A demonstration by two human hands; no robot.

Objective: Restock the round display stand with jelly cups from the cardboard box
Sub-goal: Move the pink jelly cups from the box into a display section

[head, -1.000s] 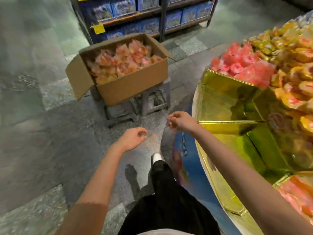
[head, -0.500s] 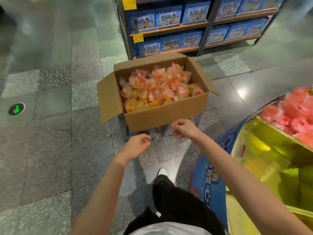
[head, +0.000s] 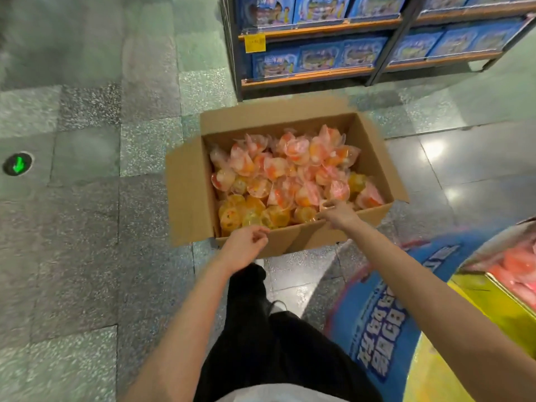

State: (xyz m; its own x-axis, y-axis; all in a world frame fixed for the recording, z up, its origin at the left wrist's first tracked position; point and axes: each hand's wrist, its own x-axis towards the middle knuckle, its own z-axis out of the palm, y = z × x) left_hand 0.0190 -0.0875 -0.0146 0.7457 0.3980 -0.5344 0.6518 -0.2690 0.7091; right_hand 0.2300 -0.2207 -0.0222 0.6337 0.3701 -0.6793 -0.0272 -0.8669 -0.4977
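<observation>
I am reaching my right hand [head: 338,214] over the cardboard box's [head: 290,242] near wall, empty fingers loosely curled, jelly cups [head: 285,175] lying just ahead; my left hand [head: 246,245], also empty, is hanging short of it.

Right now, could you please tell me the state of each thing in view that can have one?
cardboard box: flaps open, full of jelly cups.
left hand: fingers loosely curled, holding nothing, at the box's near wall.
right hand: reaching over the box's near edge; grip unclear.
round display stand: pink cups in one compartment.
</observation>
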